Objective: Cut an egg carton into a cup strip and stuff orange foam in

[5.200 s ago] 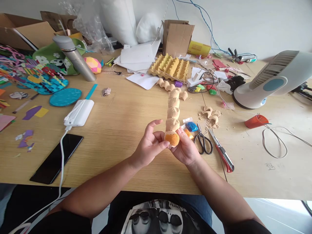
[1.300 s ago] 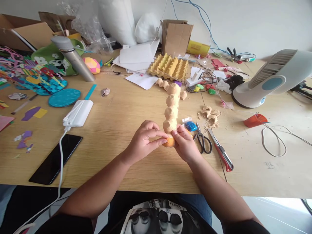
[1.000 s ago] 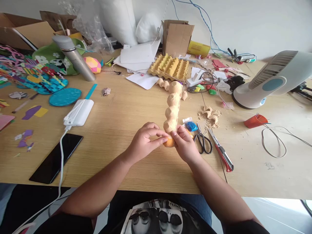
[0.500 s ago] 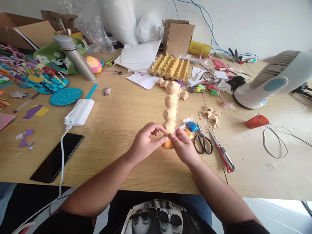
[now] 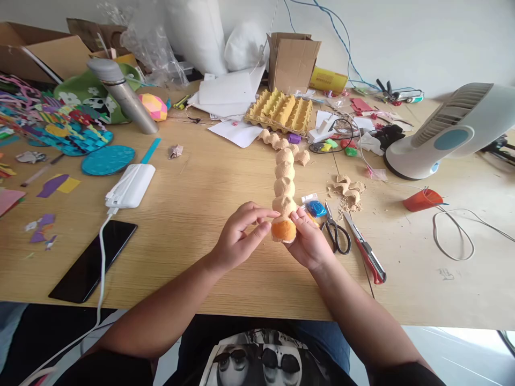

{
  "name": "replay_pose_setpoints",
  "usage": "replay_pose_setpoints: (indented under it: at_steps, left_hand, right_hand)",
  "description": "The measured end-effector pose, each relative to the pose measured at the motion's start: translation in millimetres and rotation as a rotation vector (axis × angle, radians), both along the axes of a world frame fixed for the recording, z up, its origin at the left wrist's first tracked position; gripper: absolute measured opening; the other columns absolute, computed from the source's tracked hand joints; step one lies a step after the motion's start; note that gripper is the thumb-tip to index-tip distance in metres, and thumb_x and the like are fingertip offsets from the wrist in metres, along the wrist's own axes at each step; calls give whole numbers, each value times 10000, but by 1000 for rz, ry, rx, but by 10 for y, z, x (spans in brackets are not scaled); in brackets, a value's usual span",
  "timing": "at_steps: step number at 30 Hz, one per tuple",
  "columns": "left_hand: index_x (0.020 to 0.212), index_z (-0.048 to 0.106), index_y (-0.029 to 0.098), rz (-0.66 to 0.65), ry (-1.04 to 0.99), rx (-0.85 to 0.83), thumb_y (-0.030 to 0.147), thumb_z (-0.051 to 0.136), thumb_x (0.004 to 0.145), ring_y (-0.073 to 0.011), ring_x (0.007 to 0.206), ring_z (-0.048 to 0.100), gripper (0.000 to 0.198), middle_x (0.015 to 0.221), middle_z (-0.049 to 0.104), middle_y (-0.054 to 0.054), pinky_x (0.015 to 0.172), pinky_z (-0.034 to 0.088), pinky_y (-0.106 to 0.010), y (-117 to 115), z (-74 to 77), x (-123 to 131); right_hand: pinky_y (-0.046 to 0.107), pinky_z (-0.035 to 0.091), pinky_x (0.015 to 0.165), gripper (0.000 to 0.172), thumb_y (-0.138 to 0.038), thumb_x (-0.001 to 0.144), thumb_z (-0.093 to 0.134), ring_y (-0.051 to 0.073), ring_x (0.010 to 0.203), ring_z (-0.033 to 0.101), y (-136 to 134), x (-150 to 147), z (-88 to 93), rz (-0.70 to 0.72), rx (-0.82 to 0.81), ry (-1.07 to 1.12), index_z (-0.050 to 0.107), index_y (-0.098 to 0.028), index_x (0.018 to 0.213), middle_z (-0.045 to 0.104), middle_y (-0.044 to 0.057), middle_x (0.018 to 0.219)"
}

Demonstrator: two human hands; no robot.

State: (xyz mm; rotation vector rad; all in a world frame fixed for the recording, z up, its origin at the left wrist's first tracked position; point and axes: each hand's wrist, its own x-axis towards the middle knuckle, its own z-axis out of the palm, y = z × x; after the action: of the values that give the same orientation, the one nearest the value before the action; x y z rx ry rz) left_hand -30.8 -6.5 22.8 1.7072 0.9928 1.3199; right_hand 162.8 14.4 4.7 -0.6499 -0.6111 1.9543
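A cluttered wooden table (image 5: pixel 201 214) is carrying a craft session seen from the head of the person seated at its near edge. A white desk fan (image 5: pixel 450 128) is sitting at the right edge, tilted upward. An open cardboard box (image 5: pixel 292 61) is standing against the far edge, with a yellow egg tray (image 5: pixel 281 110) lying just in front of it. A grey flask (image 5: pixel 123 96) is standing towards the far left corner. A black phone (image 5: pixel 93 260) is lying face up near the near left corner, with a white power bank (image 5: pixel 131 186) just beyond it.

At the middle of the table, a tan egg-carton strip (image 5: pixel 284 179) is stretching away from the person towards the egg tray, its near end raised in the hands. The right hand (image 5: pixel 308 241) is cupping that near end from below, its thumb pressing on the lowest cup. The left hand (image 5: pixel 237 241) is hovering loosely curled, index fingertip touching the side of the same cup and thumb just beside it; whether it is gripping cannot be told.

A red utility knife (image 5: pixel 368 254) and black-handled scissors (image 5: pixel 336 233) are lying just to the right of the right hand. An orange ball (image 5: pixel 284 229) is sitting in the strip's near end, between the two hands.
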Motion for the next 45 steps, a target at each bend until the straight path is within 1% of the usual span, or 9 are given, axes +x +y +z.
replay_pose_setpoints:
  at_steps: [3, 8, 10, 13, 16, 25, 34, 39, 45]
  left_hand:
    - [1063, 760, 231, 17, -121, -333, 449, 685, 1000, -162, 847, 570, 239, 924, 653, -20, 772, 442, -308, 34, -69, 22]
    - [947, 773, 181, -228, -512, -863, 576, 763, 890, -166, 874, 585, 399, 961, 690, -57, 682, 411, -270, 97, -165, 70]
    - [919, 774, 177, -253, -663, -1010, 536, 859, 798, -151, 826, 565, 388, 947, 687, -53, 641, 393, -256, 100, -161, 88]
    - [883, 770, 172, -249, -771, -1136, 446, 952, 681, -142, 790, 542, 386, 912, 674, -49, 616, 386, -247, 88, -132, 110]
    - [898, 775, 171, -237, -789, -1171, 399, 982, 633, -137, 793, 534, 405, 914, 667, -51, 619, 385, -241, 71, -121, 129]
    - [908, 762, 189, -204, -783, -1137, 356, 961, 652, -146, 819, 536, 365, 982, 681, -52, 641, 360, -274, 51, -137, 170]
    - [903, 741, 180, -134, -851, -1157, 307, 931, 667, -127, 801, 524, 328, 953, 662, -34, 659, 408, -257, 28, -120, 213]
    - [943, 749, 189, -146, -871, -1174, 349, 934, 696, -133, 814, 541, 347, 973, 676, -40, 660, 424, -255, 33, -112, 216]
    - [917, 750, 182, -146, -865, -1172, 287, 948, 660, -136, 850, 569, 341, 996, 685, -45, 693, 457, -254, 24, -138, 208]
  right_hand:
    - [235, 575, 698, 318, -340, 834, 896, 119, 777, 668, 5, 7, 4, 4, -3, 26, 721, -244, 1083, 739, -21, 967]
    - [241, 577, 722, 271, -369, 840, 895, 122, 793, 673, 3, 2, -15, 2, 15, 12, 699, -243, 979, 733, -25, 939]
    - [249, 579, 740, 264, -373, 846, 888, 126, 804, 671, 3, -5, -31, -6, 40, -12, 689, -250, 969, 728, -26, 921]
    - [278, 589, 752, 258, -390, 863, 864, 145, 816, 675, 6, -16, -53, -15, 90, -66, 678, -265, 991, 710, -28, 883]
    - [310, 599, 768, 257, -410, 869, 852, 170, 851, 694, 7, -25, -62, -21, 112, -110, 674, -273, 994, 704, -24, 880]
    - [330, 602, 781, 276, -439, 863, 842, 192, 876, 689, 3, -62, -65, -33, 127, -170, 656, -276, 986, 707, -8, 880]
    - [320, 591, 798, 289, -430, 855, 853, 192, 923, 701, 7, -65, -72, -41, 118, -154, 652, -277, 997, 712, -14, 895]
    - [321, 593, 792, 285, -433, 857, 852, 196, 933, 706, 6, -72, -72, -39, 124, -160, 658, -276, 994, 723, -9, 926]
    - [328, 603, 785, 279, -433, 859, 856, 197, 907, 712, 0, -75, -76, -22, 110, -140, 675, -279, 1005, 720, -11, 893]
